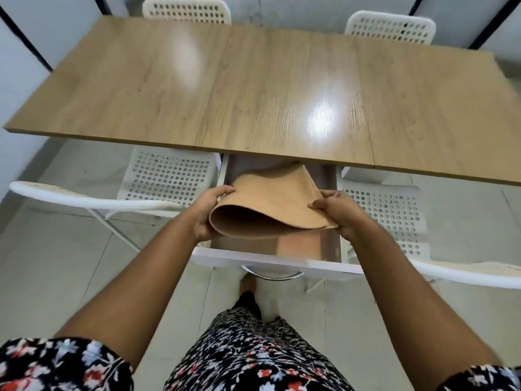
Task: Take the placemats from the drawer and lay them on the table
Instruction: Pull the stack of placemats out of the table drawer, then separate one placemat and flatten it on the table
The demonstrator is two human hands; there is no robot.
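Tan cork-like placemats [270, 198] are bent into an arch above the open white drawer [270, 259] under the wooden table [253, 88]. My left hand [207, 213] grips their left edge and my right hand [337, 213] pinches their right edge. The mats' far end is hidden under the table's front edge. The drawer's bottom shows beneath the mats. I cannot tell how many mats are in the stack.
White perforated chairs stand at the near left [166, 179] and near right [386, 213] of the drawer, and two more chairs at the far side [186, 9] [390, 26]. The drawer has a metal handle [272, 273]. A pale tiled floor lies below.
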